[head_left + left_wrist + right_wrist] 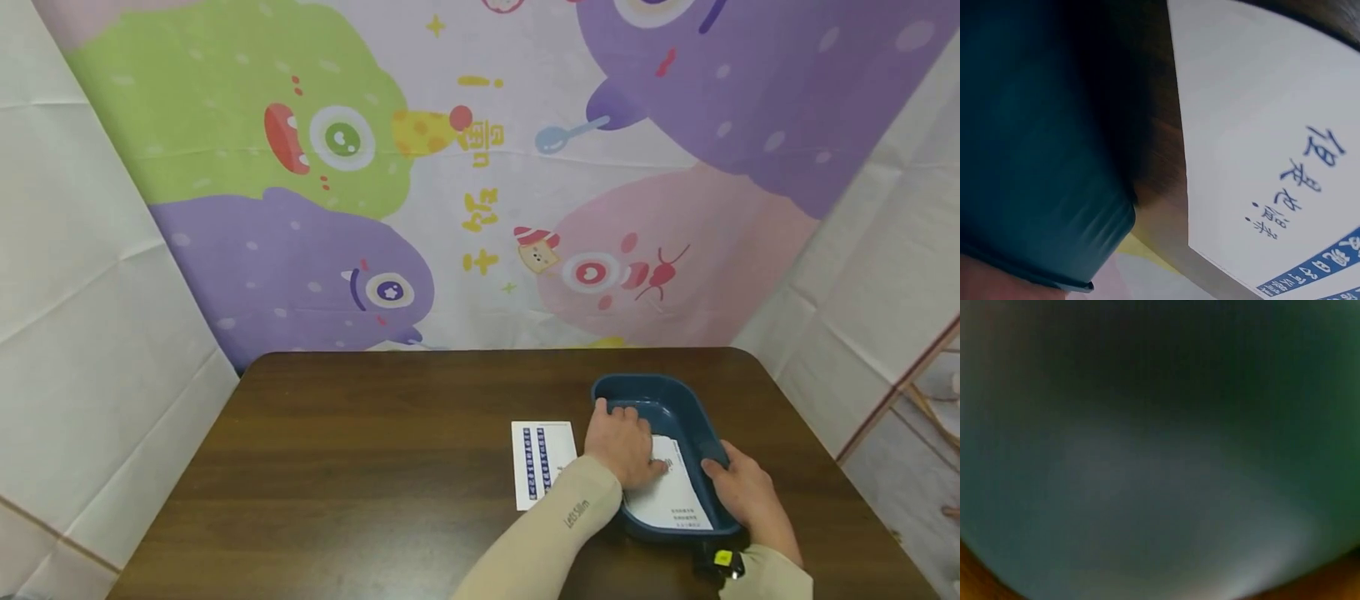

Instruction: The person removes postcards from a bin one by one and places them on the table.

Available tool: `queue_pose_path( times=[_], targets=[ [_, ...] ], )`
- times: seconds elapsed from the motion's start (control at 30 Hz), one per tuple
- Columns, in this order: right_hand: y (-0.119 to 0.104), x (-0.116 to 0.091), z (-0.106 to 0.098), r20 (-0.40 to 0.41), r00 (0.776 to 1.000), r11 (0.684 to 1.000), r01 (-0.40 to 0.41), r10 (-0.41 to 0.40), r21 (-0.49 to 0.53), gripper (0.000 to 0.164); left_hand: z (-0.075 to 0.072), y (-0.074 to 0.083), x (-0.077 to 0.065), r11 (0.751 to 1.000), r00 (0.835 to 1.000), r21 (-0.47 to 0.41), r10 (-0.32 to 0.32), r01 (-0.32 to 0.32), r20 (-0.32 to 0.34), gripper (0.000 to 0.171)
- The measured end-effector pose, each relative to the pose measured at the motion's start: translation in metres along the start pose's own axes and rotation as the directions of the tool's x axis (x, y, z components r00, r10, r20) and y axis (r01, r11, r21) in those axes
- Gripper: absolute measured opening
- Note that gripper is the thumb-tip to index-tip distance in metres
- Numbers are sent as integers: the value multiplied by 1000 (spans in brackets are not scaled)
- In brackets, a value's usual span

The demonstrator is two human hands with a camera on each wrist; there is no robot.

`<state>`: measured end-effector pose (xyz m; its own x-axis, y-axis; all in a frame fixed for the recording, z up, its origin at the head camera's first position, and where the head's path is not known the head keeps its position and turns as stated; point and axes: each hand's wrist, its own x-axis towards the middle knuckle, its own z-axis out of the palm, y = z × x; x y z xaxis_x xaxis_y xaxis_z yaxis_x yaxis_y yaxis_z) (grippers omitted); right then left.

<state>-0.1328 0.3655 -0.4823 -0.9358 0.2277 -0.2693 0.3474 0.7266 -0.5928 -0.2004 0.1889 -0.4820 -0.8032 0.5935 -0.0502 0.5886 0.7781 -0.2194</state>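
A dark teal tray (pixel 678 392) stands at the table's right side, with a white printed card (pixel 675 504) inside. My left hand (pixel 618 446) reaches over the tray's left rim. Its thumb touches the card's face; its other fingertips point down into the tray, and their grasp is hidden. In the left wrist view the tray's outer wall (pixel 1035 156) fills the left, with part of a finger at its rim. My right hand (pixel 750 492) grips the right rim, thumb on the inner side. The right wrist view is a dark blur.
Left of the tray, a second white card (pixel 525 458) with blue printed bands lies on the brown wooden table (pixel 337 458), partly behind my left forearm. Beyond the table's back edge hangs a cartoon-printed cloth (pixel 480 317). White sheeting (pixel 112 292) hangs at the sides.
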Motion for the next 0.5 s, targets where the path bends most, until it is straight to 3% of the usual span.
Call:
queue_pose_path(
  times=[0.3,0.5],
  targets=[
    [-3,-2,0,9,1000,1000,-11,11,22,62,1,2,2,999,999,36,-31,30,18,90],
    [0,-1,1,17,1000,999,-23,23,26,64,3,2,4,998,998,7,57,-57,3,88]
  ],
)
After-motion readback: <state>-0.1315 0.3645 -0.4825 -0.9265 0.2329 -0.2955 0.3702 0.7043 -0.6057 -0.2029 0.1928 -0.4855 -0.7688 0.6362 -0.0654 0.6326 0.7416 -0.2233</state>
